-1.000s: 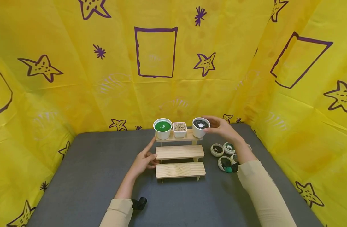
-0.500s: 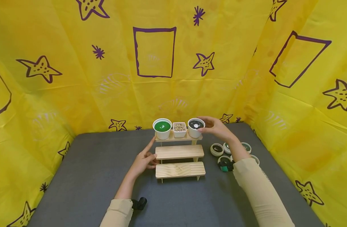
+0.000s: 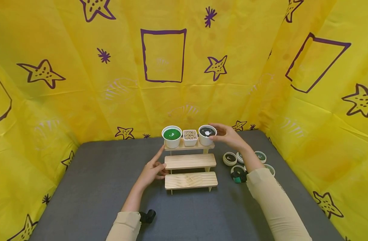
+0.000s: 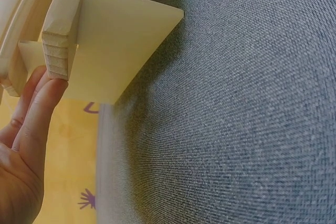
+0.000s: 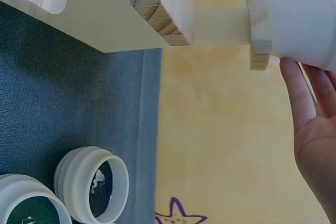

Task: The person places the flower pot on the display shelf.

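A three-step wooden display stand (image 3: 190, 161) stands on the grey table, with three white containers along its top shelf. My right hand (image 3: 229, 135) holds the round white cup with dark contents (image 3: 205, 141) at the shelf's right end, thumb at the front and fingers behind. In the right wrist view the cup's base (image 5: 299, 30) sits against the top shelf (image 5: 258, 19). My left hand (image 3: 151, 170) touches the stand's left side, its index finger extended to the top shelf. The left wrist view shows straight fingers (image 4: 39, 108) at a shelf's end.
A round cup with green contents (image 3: 172, 144) and a square white bowl of tan granules (image 3: 190, 142) share the top shelf. Several small white pots (image 3: 230, 159) with dark or green contents cluster right of the stand, partly behind my right forearm. Yellow patterned cloth (image 3: 117, 100) surrounds the table.
My right hand has moved the dark-filled cup slightly left along the top shelf, nearer the square bowl; over the last half second it has barely moved. The left hand stays put.
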The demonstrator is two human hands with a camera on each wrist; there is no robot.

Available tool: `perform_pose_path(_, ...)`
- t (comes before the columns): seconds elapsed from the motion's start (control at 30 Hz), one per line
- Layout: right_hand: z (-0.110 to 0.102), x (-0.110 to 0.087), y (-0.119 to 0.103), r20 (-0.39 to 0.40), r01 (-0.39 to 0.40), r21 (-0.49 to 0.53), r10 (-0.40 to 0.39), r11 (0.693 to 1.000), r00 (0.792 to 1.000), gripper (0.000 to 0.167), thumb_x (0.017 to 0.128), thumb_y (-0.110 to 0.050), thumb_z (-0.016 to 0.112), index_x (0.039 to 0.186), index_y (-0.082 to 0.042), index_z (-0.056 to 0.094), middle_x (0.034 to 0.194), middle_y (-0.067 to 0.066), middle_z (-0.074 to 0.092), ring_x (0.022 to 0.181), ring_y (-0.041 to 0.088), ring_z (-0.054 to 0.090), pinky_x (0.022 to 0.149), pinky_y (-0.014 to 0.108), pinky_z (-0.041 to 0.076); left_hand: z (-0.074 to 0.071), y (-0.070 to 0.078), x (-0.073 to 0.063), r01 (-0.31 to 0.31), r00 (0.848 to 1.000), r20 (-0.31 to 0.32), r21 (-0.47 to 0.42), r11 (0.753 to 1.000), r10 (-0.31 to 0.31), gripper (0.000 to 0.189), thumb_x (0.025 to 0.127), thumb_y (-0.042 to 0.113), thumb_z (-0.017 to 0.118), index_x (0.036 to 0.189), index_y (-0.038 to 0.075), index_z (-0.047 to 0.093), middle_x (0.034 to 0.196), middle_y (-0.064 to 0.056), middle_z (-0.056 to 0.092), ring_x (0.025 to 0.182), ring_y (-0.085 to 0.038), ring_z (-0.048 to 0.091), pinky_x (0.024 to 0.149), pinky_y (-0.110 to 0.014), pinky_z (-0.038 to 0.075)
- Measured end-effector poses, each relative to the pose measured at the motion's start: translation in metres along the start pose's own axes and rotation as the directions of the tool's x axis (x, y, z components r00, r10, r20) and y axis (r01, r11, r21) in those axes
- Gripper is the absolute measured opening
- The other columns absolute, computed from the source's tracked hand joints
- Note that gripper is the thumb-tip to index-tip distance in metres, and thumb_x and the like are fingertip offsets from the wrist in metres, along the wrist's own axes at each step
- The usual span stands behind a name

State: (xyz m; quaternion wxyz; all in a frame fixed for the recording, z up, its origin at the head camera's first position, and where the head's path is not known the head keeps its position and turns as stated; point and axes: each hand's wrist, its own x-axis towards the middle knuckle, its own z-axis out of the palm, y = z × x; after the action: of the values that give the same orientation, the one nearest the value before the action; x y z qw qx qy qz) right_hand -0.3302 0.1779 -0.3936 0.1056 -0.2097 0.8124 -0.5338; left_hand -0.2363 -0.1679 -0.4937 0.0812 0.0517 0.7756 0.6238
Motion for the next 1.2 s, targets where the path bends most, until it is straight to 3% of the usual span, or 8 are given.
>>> perform_pose_path(0.4,0.000,0.000,0.004,-0.017,-0.013,0.011,0.013,1.000,1.000,0.067,0.090,-0.016,0.070,0.150,-0.009,0.041,0.149,0.017,0.049,0.135,0.039,0.050,0.111,0.055,0.043,0.001,0.000,0.000,-0.007,1.000,-0.004,0.001,1.000,0.007,0.074,0.098,0.016,0.059,0.156,0.042,0.021,0.087,-0.029,0.066,0.080,-0.026,0.073,0.073,-0.051,0.063)
perform_pose_path(0.8,-0.012,-0.020,0.023,-0.056,-0.019,0.068,0.023,0.997,0.998,0.066,0.093,-0.019,0.068,0.151,-0.010,0.040,0.151,0.021,0.046,0.136,0.040,0.049,0.112,0.050,0.046,0.000,-0.001,0.000,0.015,1.000,-0.010,0.008,1.000,-0.015,0.074,0.098,0.017,0.059,0.155,0.045,0.021,0.088,-0.029,0.066,0.080,-0.024,0.073,0.073,-0.049,0.063)
perform_pose_path(0.97,-0.019,-0.031,0.034,-0.067,-0.018,0.073,0.023,0.997,0.997,0.063,0.093,-0.022,0.068,0.150,-0.011,0.042,0.151,0.022,0.046,0.137,0.039,0.049,0.104,0.031,0.052,0.000,-0.002,0.000,0.009,1.000,-0.006,0.021,1.000,-0.008,0.073,0.098,0.017,0.059,0.155,0.044,0.021,0.087,-0.027,0.066,0.080,-0.023,0.072,0.071,-0.045,0.064)
perform_pose_path(1.07,-0.023,-0.038,0.041,-0.086,-0.032,0.064,0.038,0.997,0.996,0.063,0.093,-0.026,0.068,0.149,-0.012,0.043,0.150,0.019,0.048,0.135,0.031,0.054,0.099,0.021,0.053,0.000,0.000,-0.002,0.005,1.000,-0.005,0.014,1.000,-0.005,0.073,0.098,0.017,0.059,0.156,0.043,0.022,0.088,-0.027,0.067,0.078,-0.022,0.072,0.069,-0.043,0.064)
perform_pose_path(1.2,-0.030,-0.048,0.051,-0.113,-0.043,0.065,0.051,0.997,0.992,0.063,0.093,-0.029,0.068,0.148,-0.011,0.044,0.147,0.011,0.054,0.128,0.016,0.060,0.096,0.016,0.052,0.001,0.001,-0.003,-0.007,1.000,-0.003,0.002,1.000,0.007,0.073,0.098,0.015,0.059,0.156,0.040,0.022,0.087,-0.029,0.068,0.076,-0.023,0.071,0.071,-0.049,0.063)
